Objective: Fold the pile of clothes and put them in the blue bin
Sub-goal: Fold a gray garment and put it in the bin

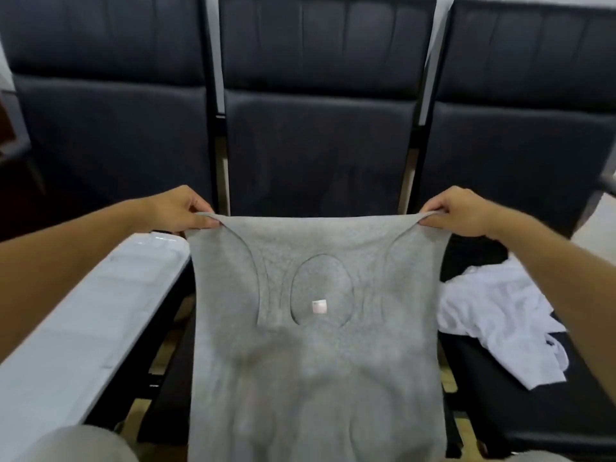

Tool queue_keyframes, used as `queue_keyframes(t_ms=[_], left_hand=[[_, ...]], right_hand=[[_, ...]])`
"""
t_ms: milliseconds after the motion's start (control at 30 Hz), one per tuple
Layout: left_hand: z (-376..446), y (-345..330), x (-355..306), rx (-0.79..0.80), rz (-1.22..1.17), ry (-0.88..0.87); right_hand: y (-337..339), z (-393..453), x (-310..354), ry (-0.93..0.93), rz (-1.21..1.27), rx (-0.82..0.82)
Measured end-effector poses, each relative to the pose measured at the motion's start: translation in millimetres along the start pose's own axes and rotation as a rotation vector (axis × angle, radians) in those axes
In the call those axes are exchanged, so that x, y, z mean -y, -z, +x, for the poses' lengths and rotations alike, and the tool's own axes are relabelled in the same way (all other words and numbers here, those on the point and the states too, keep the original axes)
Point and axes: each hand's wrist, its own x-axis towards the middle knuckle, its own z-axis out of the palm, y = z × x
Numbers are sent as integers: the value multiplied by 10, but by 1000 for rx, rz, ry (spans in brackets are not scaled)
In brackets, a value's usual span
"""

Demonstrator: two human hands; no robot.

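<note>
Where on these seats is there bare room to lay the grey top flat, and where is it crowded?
The middle seat, between the two hands and its backrest, shows bare black cushion beyond the grey top. The right seat is crowded: white clothes lie crumpled on it, with bare cushion only at its near edge. The white bin fills the left.

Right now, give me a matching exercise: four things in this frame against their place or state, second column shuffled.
Things:
1. grey tank top
2. white garment
3. left hand
4. white label

Places or states:
A. crumpled on the black seat at right
B. inside the neckline
C. held up, spread between both hands
D. pinching the top's left corner

Pairs: 1-C, 2-A, 3-D, 4-B
</note>
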Motion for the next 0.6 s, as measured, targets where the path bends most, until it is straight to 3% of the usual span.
queue_keyframes(t_ms=[267,367,467,600], left_hand=[[886,-367,185,-336,-120,41],[982,-317,164,-424,-114,-13],[937,-322,167,-431,-138,-92],[533,-550,269,-295,-153,-271]], right_hand=[[-496,885,-341,-62,57,-408],[-434,1053,-362,-37,62,-418],[-372,1056,-332,2,46,-397],[-546,611,-280,129,46,-361]])
